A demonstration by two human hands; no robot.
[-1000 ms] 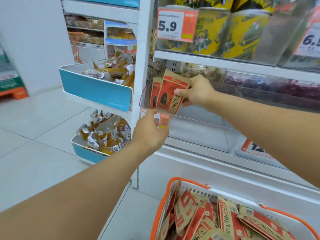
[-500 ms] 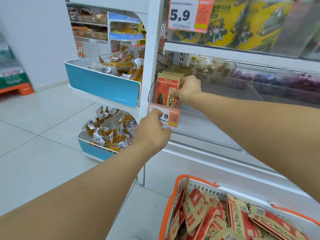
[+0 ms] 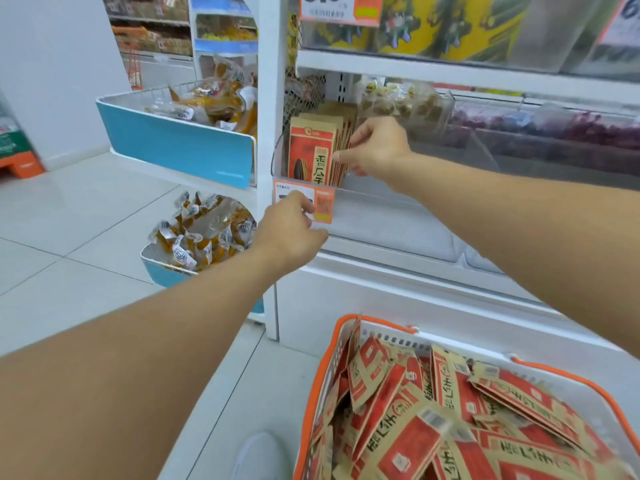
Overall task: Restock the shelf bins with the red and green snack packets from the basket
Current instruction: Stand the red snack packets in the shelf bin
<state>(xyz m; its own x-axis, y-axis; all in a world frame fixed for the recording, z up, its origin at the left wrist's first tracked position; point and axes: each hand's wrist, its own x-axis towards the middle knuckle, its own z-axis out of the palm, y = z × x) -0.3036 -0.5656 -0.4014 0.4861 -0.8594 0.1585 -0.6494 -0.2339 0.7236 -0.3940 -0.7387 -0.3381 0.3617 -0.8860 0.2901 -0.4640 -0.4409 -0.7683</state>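
Note:
A row of red snack packets [image 3: 311, 154] stands upright at the left end of a clear shelf bin [image 3: 381, 216]. My right hand [image 3: 377, 150] is at the row's right side, thumb and curled fingers pinching the packets' edges. My left hand [image 3: 291, 230] grips the bin's front lip, over an orange price tag [image 3: 323, 206]. At the bottom right is an orange-rimmed basket [image 3: 322, 375] with several more red packets [image 3: 415, 410] lying loose in it. No green packets are visible.
To the left stand blue-fronted wire bins [image 3: 180, 147] of yellow-wrapped snacks, one above the other [image 3: 204, 233]. Clear bins of other goods [image 3: 554, 133] run to the right. Yellow packs [image 3: 450, 26] fill the shelf above. White tiled floor [image 3: 69, 237] lies to the left.
My right hand has lowered the red packets into the bin's left end, where they now stand upright. My left hand has stayed on the bin's front lip.

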